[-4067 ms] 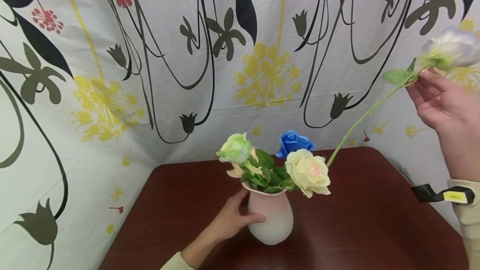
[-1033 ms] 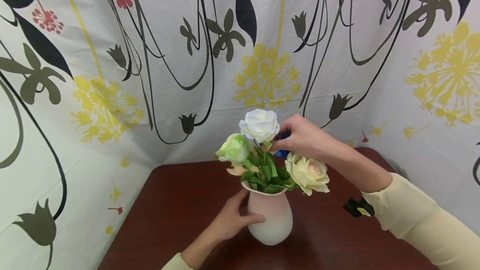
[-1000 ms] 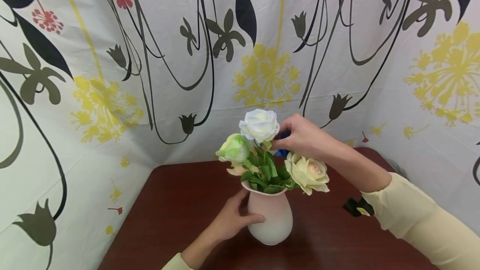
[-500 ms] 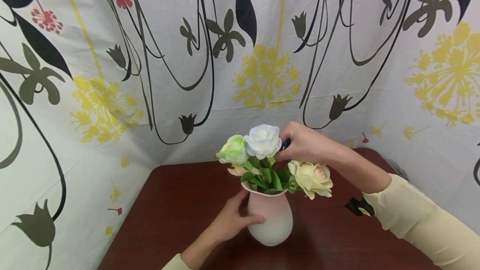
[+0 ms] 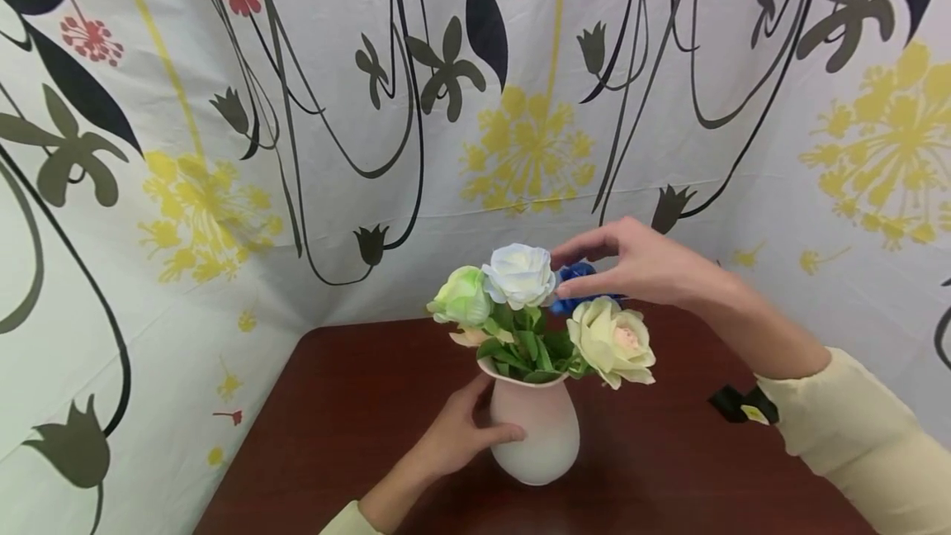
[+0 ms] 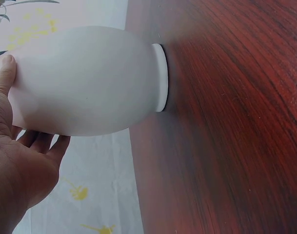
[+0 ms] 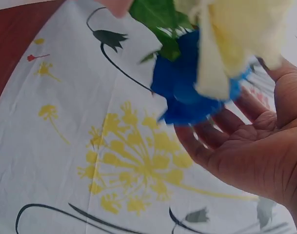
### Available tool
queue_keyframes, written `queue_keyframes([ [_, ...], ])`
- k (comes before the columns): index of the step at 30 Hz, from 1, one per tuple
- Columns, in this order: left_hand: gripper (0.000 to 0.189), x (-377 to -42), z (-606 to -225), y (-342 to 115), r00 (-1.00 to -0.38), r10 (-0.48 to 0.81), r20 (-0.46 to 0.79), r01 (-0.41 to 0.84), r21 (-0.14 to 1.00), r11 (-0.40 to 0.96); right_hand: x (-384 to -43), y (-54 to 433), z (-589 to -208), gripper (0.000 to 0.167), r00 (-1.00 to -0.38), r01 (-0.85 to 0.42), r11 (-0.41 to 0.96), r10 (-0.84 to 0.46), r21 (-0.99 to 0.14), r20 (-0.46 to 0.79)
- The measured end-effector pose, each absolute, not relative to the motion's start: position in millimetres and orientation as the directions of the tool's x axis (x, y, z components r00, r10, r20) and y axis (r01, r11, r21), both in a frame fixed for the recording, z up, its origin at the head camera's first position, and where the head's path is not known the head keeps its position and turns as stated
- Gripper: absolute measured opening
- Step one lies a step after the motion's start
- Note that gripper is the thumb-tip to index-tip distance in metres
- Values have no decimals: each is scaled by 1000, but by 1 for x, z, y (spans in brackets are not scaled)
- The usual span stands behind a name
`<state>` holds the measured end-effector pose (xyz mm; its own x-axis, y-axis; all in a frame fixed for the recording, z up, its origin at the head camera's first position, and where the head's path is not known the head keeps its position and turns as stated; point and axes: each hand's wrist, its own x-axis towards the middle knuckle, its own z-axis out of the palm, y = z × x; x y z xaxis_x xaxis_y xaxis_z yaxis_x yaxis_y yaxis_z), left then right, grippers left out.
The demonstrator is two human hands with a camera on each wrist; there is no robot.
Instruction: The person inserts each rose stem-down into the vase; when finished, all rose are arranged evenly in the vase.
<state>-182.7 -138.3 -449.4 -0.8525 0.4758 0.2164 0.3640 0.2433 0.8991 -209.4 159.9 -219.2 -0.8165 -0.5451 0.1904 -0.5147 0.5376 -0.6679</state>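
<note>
My left hand (image 5: 459, 429) holds the pale pink-white vase (image 5: 538, 434), thumb across its front and fingers around the far side. The vase stands upright on the table, base flat in the left wrist view. In it are a white rose (image 5: 518, 275) with bluish edges, a green rose (image 5: 462, 295), a cream rose (image 5: 611, 343), a blue rose (image 7: 180, 97) and a peach bloom (image 5: 470, 337), mostly hidden. My right hand (image 5: 654, 265) hovers beside the white rose and over the blue one, fingers extended and thumb apart, gripping nothing. Whether its fingertips touch petals I cannot tell.
The dark red-brown table (image 5: 357, 403) carries the vase. A white curtain (image 5: 319, 188) printed with flowers hangs close behind and at both sides. A black wrist device (image 5: 731, 404) sits at the right sleeve.
My right hand brought the white rose from the far right into the vase and lowered it, then loosened its fingers and drew back rightward, uncovering the blue rose. The left hand stayed still.
</note>
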Motion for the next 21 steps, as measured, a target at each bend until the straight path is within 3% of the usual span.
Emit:
queue_keyframes([
  [14,67,-184,-448,-166,-870,428,243,392,868,304,-187,228,-238,37,-855,-508,447,-360,-736,372],
  [21,63,-186,-453,-189,-875,403,267,387,887,252,-185,266,-272,51,-845,-524,407,-359,-748,396],
])
